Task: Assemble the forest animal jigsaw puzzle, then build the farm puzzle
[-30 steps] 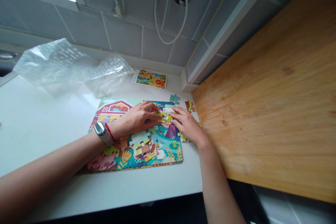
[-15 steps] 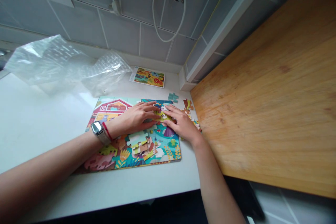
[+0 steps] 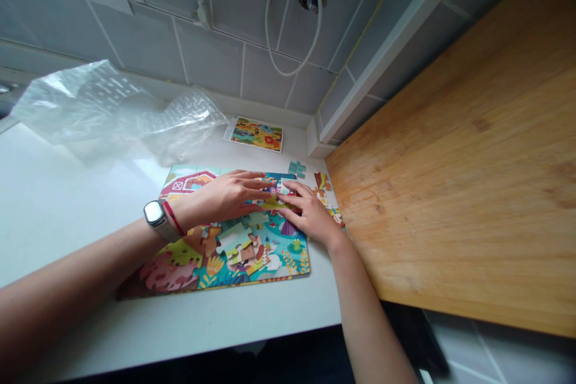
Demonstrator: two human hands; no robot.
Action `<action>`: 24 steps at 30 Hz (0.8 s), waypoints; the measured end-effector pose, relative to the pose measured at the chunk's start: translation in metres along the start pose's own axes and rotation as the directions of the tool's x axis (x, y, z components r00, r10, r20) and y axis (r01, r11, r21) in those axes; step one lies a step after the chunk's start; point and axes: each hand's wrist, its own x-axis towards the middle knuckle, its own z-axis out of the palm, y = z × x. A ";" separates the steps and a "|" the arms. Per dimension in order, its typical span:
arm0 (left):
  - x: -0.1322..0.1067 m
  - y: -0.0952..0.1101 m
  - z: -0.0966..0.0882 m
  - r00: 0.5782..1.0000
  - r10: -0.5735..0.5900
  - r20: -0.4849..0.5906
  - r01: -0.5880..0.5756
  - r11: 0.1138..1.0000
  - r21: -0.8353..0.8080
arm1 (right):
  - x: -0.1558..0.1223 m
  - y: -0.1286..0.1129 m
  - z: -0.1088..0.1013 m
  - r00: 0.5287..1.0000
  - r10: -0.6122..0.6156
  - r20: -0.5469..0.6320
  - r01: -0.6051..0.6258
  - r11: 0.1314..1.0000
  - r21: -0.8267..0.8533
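Note:
My left hand (image 3: pixel 231 193), with a watch (image 3: pixel 153 212) at its wrist, lies with fingers stretched out over a colourful jigsaw puzzle (image 3: pixel 270 261). From the other side my right hand (image 3: pixel 311 211) reaches in, its fingers spread and slightly bent. Between the fingertips of both hands is a yellow-green puzzle piece (image 3: pixel 272 204), partly covered. Several loose pieces, among them a pale green one (image 3: pixel 235 236), lie on top of the puzzle near its lower middle. A red barn (image 3: pixel 180 185) shows at the puzzle's upper left.
Behind the puzzle lies a small picture card (image 3: pixel 256 134). A crumpled clear plastic bag (image 3: pixel 135 114) is at the back left. A teal piece (image 3: pixel 297 168) and several others lie by the wooden board (image 3: pixel 450 180) at the right. A white cable (image 3: pixel 270 42) hangs on the tiled wall.
My left hand and wrist have shifted slightly left and up, showing more of the pieces below. The right hand has hardly moved.

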 end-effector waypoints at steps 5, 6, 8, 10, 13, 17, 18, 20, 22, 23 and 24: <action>0.001 0.006 -0.001 0.969 -0.132 -0.211 0.120 0.991 -0.066 | 0.001 0.001 0.001 1.000 -0.011 -0.024 0.011 1.000 -0.009; 0.001 0.006 0.001 0.958 -0.161 -0.237 0.142 0.985 -0.095 | 0.001 0.001 0.001 1.000 -0.009 -0.027 0.008 1.000 -0.010; 0.000 0.006 0.005 0.951 -0.184 -0.250 0.152 0.978 -0.143 | 0.001 0.001 0.001 1.000 -0.002 -0.029 0.002 1.000 -0.010; -0.001 0.004 0.008 0.956 -0.184 -0.230 0.146 0.974 -0.174 | 0.001 0.001 0.001 1.000 0.003 -0.027 -0.003 1.000 -0.005; -0.002 0.001 0.009 0.964 -0.182 -0.192 0.140 0.967 -0.214 | 0.000 0.002 0.001 1.000 0.008 -0.030 -0.008 1.000 0.005; -0.001 -0.001 0.007 0.970 -0.153 -0.190 0.102 0.962 -0.254 | 0.001 0.002 0.002 0.999 0.012 -0.042 -0.012 1.000 0.010; -0.001 -0.001 0.006 0.972 -0.135 -0.191 0.083 0.963 -0.257 | 0.001 0.001 0.002 0.999 0.016 -0.043 -0.015 1.000 0.013; -0.001 -0.002 0.008 0.978 -0.097 -0.187 0.049 0.968 -0.246 | 0.001 0.000 0.000 0.999 0.031 -0.042 -0.030 0.999 0.027; -0.002 -0.003 0.011 0.983 -0.062 -0.173 0.025 0.978 -0.208 | 0.000 -0.001 -0.002 0.998 0.052 -0.035 -0.050 0.998 0.047; -0.003 -0.003 0.012 0.985 -0.044 -0.167 0.013 0.983 -0.184 | 0.000 -0.001 -0.003 0.998 0.060 -0.031 -0.059 0.997 0.055; -0.003 -0.004 0.014 0.987 -0.029 -0.161 0.002 0.987 -0.161 | 0.000 0.000 -0.004 0.997 0.068 -0.031 -0.066 0.996 0.061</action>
